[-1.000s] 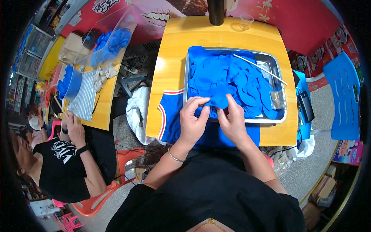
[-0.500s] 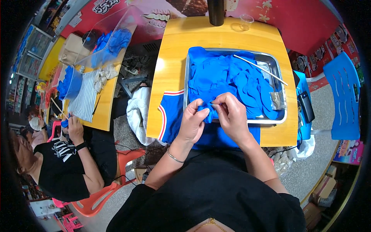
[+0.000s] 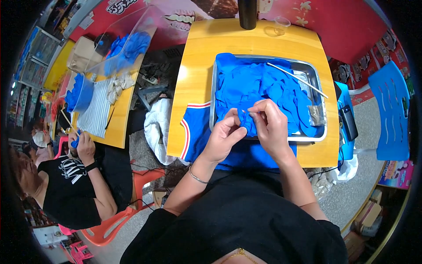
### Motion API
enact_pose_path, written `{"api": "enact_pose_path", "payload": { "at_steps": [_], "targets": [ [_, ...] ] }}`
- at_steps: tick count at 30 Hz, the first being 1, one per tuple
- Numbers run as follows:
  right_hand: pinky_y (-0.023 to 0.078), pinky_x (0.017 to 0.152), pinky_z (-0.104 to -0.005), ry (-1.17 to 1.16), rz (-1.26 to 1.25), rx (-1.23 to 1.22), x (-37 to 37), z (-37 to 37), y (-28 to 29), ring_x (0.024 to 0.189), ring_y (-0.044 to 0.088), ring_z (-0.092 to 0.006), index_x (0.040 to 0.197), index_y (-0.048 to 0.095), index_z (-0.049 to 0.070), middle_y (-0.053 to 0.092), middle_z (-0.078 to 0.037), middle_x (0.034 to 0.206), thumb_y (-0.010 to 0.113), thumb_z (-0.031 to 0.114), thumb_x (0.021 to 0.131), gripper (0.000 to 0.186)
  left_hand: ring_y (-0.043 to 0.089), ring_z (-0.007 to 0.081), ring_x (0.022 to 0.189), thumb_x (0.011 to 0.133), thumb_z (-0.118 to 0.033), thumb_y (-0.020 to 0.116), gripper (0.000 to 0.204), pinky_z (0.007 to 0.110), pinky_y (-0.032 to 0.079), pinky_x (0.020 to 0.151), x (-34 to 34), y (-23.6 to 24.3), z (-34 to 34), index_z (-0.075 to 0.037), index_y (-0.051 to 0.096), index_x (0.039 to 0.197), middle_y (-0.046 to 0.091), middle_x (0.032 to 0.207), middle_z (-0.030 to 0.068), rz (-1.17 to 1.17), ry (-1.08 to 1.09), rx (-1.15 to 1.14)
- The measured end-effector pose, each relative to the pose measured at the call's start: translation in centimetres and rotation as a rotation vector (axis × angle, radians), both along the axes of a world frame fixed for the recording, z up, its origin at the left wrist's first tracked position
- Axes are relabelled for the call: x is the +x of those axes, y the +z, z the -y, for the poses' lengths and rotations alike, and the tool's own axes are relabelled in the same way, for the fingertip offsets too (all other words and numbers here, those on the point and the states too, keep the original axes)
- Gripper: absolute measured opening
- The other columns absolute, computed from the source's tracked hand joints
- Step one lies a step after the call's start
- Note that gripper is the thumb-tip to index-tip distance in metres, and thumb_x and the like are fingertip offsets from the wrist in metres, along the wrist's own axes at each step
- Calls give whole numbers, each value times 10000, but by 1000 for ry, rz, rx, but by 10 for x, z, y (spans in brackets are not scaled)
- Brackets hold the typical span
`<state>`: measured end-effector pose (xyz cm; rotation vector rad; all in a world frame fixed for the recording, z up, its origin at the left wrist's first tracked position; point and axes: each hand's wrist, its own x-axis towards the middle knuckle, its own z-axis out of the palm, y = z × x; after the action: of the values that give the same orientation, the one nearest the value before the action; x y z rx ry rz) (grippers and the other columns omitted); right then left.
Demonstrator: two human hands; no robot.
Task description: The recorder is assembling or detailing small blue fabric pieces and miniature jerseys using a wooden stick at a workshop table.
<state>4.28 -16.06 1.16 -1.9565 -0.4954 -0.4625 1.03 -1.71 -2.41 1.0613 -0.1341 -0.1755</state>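
Note:
A small bunched piece of blue fabric (image 3: 245, 123) is pinched between my left hand (image 3: 224, 136) and my right hand (image 3: 270, 130), both closed on it at the near side of a metal tray (image 3: 316, 75). Loose, flat blue fabric pieces (image 3: 246, 79) fill much of that tray, with a pale stick (image 3: 296, 80) lying across them and a small clear packet (image 3: 315, 115) at the right. A blue garment (image 3: 195, 134) with white and red trim lies on the yellow table (image 3: 198, 44), partly under the tray.
A black cylinder (image 3: 248, 13) and clear cup (image 3: 281, 24) stand at the back. At left, a co-worker (image 3: 70, 193) holds a stick and blue piece at another table (image 3: 123, 119) bearing a blue tub (image 3: 83, 97). A blue chair (image 3: 387, 110) stands at the right.
The blue piece, spread flat a second ago, is now bunched between my fingers. My right hand has moved slightly right and up. The co-worker's blue piece has come into view on the stick.

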Motion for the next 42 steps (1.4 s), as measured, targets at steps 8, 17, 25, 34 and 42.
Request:
{"api": "enact_pose_path", "payload": {
  "at_steps": [8,17,25,34,42],
  "targets": [
    [459,557,-315,119,-110,68,-8,1,2,673,594,-246,818,551,15,574,-111,767,640,-54,728,145,458,22,733,787,-28,574,120,181,382,660,3,5,-7,-70,540,894,506,788,-39,-125,-29,-259],
    [453,558,-311,128,-10,26,-2,3,6,660,585,-244,825,554,15,572,-110,767,643,-52,724,150,426,6,676,837,-54,595,28,172,362,614,2,15,-9,-63,581,859,514,763,-67,-94,-131,-68],
    [442,544,-297,138,-101,24,-3,3,-1,640,571,-228,835,547,11,576,-108,779,630,-31,754,124,464,21,767,811,-43,611,125,185,382,711,3,16,-13,-64,541,913,521,826,-41,-49,-96,-60],
    [419,525,-262,265,-235,81,-7,9,-3,612,536,-158,862,552,8,563,-76,780,608,44,808,85,504,148,920,761,14,639,222,285,398,866,7,7,-13,-40,475,902,506,912,53,381,257,333],
    [409,551,-226,390,-249,67,-6,11,-1,644,490,-89,844,524,-2,532,-46,811,614,18,778,114,518,146,907,783,-5,619,185,269,414,845,3,11,-8,-9,510,931,525,933,68,310,272,332]
  ]
}}
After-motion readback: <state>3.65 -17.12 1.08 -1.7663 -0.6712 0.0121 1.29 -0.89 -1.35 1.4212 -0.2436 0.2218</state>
